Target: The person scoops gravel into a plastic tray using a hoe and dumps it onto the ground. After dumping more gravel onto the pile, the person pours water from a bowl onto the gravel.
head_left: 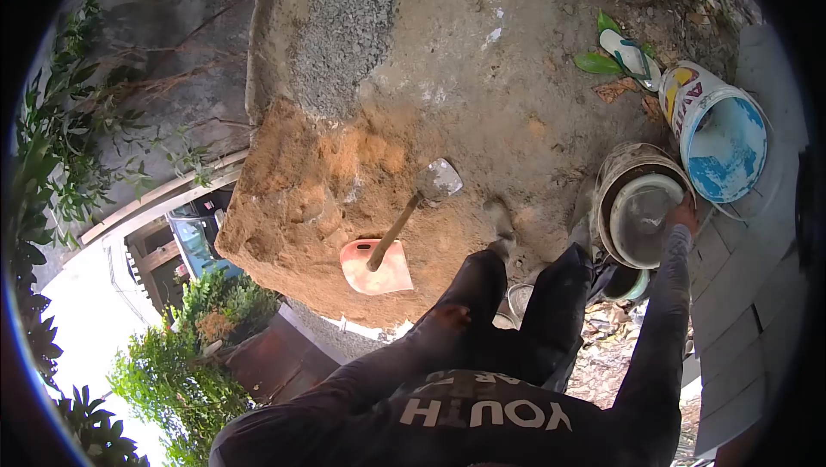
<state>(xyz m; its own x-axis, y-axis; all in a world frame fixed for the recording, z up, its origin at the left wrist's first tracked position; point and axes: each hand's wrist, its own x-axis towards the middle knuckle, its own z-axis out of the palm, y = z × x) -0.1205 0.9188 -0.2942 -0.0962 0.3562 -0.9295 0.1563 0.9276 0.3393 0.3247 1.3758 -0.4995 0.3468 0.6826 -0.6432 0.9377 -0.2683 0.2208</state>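
My right hand [682, 216], at the end of a long dark sleeve, is closed on the rim of a round grey basin [647, 218] that sits in the mouth of a mud-stained bucket [609, 176]. Beside that bucket leans a white paint bucket [684, 93], its blue inside smeared with white. My left hand [452, 316] rests in shadow by my left thigh, and its fingers are not clear. A wooden-handled tool [394, 230] with a pale metal blade lies across the brown sand, its handle end over a pink plastic dustpan-like piece [394, 271].
Brown sand [292, 200] spreads at left, with grey gravel [344, 24] behind it. A flip-flop [630, 56] and leaves lie near the paint bucket. Grey blocks [723, 312] line the right side. Another container [632, 285] stands below the bucket, and a small one [519, 299] between my legs.
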